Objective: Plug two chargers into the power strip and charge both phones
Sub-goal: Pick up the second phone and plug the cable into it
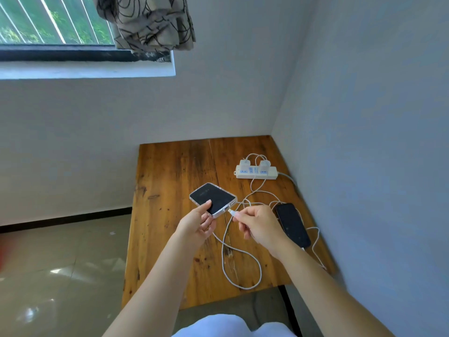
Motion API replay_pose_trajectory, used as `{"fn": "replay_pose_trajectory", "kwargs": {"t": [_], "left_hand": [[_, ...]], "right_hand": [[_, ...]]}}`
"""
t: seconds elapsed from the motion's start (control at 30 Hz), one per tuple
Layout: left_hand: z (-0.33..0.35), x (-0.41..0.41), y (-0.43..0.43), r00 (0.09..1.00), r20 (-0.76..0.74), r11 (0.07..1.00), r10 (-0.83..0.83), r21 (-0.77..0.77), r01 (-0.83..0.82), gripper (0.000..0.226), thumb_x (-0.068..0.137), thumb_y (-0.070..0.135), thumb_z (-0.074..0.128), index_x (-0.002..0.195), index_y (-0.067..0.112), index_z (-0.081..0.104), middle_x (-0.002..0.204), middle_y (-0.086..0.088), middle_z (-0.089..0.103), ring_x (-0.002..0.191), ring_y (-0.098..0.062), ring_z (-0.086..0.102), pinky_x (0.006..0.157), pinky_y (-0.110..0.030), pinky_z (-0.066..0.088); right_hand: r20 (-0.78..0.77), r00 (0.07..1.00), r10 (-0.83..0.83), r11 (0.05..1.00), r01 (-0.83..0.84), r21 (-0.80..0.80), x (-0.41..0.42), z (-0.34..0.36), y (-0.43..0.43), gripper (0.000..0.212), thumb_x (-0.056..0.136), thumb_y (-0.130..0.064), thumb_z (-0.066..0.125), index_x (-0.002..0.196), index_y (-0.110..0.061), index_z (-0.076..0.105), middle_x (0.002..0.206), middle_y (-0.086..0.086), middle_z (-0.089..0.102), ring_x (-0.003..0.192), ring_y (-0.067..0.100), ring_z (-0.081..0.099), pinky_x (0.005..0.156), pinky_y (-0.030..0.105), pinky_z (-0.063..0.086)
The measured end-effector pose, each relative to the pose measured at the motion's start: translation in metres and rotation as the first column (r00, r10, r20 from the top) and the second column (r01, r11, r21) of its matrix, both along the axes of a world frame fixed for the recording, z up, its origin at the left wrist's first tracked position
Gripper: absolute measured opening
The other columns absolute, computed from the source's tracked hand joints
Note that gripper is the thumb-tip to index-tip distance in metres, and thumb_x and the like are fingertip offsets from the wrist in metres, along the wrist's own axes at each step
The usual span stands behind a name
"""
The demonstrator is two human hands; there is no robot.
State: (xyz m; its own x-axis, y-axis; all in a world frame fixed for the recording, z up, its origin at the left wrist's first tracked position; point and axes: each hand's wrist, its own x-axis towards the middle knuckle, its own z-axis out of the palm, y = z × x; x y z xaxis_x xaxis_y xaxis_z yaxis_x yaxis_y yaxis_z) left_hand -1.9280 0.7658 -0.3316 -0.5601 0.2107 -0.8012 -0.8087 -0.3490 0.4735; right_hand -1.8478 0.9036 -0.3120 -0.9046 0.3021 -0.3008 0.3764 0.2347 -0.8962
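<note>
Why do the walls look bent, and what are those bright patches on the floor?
Head view: the wide-angle lens bows the grey walls; daylight from the barred window glares off the glossy tiled floor; a red blur smears the left edge.

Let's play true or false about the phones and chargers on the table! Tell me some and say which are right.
1. Two chargers sit in the power strip. True.
2. The left hand holds a phone in a clear case. True.
3. The right hand is empty. False: it pinches a white cable plug close to that phone.
4. The other phone lies on the floor. False: it lies on the wooden table, near the wall.
5. The curtain covers the whole window. False: it is bunched at one side.
</note>
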Motion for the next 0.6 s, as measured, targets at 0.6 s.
{"fn": "replay_pose_trajectory", "kwargs": {"t": [0.6], "left_hand": [[-0.006,0.0,0.017,0.997,-0.045,0.994,-0.059,-0.1,0.055,0.04,0.079,0.02,0.074,0.113,0.006,0.058,0.1,-0.014,0.07,0.072,-0.018,0.067,0.053,-0.025,0.049]], "right_hand": [[0.102,0.983,-0.151,0.976,0.165,-0.145,-0.005,0.004,0.002,0.022,0.091,-0.013,0.059,0.082,0.004,0.07,0.058,0.007,0.062,0.047,0.013,0.055,0.048,0.022,0.05]]}}
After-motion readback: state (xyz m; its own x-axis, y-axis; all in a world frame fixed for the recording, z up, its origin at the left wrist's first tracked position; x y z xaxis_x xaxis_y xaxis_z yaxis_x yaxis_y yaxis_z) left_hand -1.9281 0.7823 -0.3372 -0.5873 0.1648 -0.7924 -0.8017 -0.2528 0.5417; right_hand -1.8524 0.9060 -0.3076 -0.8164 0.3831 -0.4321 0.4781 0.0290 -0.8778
